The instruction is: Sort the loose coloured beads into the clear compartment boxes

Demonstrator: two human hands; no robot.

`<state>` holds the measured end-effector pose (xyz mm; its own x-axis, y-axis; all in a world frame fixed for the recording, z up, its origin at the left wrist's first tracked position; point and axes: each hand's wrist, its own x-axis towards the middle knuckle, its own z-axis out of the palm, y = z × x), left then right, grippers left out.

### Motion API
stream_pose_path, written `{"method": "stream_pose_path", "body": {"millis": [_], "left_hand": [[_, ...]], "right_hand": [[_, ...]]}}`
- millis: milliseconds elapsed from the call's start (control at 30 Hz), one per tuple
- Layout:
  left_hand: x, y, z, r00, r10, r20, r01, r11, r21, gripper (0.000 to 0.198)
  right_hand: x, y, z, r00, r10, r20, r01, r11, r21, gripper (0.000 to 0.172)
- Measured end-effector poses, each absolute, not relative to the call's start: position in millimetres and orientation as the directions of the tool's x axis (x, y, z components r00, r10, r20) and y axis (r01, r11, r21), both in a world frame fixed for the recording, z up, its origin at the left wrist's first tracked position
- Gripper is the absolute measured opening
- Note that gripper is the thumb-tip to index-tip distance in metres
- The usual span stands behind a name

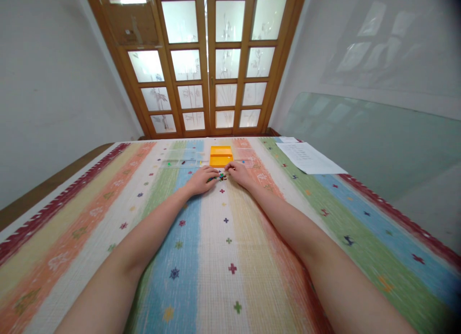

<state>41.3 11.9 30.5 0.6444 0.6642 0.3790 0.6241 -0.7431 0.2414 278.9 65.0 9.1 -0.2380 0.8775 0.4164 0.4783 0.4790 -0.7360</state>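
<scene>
A small pile of tiny coloured pieces, in dark, green and blue tones, lies on the striped tablecloth between my hands. My left hand rests at the pile's left side, its fingers stretched over the nearest pieces and slightly apart. On the other side, my right hand has its fingers bent and drawn together near the pile's right edge. Whatever may be between those fingertips is too small to make out. Just beyond both hands stands an open yellow box with a divider across it.
Clear divided trays flank the yellow box: the left tray holds a few small coloured pieces, and the right tray has a blue one. Printed paper sheets lie at the back right. The striped tablecloth covers the table; glazed wooden doors stand behind.
</scene>
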Motion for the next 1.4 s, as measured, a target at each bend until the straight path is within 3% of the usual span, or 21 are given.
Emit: {"method": "stream_pose_path", "body": {"millis": [167, 567, 1033, 1400], "left_hand": [[52.4, 3.4, 30.6, 0.749, 0.580, 0.320, 0.556, -0.813, 0.172, 0.038], [49.4, 4.3, 31.0, 0.731, 0.599, 0.325, 0.588, -0.796, 0.143, 0.041], [51.1, 3.1, 33.4, 0.732, 0.612, 0.299, 0.572, -0.791, 0.218, 0.038], [46.9, 8.2, 26.1, 0.715, 0.617, 0.329, 0.578, -0.786, 0.219, 0.038]], "right_hand": [[279.6, 67.0, 8.2, -0.241, 0.880, 0.409, 0.479, 0.475, -0.738, 0.024], [280.1, 66.9, 7.4, -0.253, 0.876, 0.409, 0.479, 0.481, -0.734, 0.026], [280.6, 67.3, 6.9, -0.275, 0.868, 0.413, 0.509, 0.496, -0.703, 0.027], [280.1, 73.3, -3.9, -0.570, 0.674, 0.469, 0.498, 0.738, -0.455, 0.021]]}}
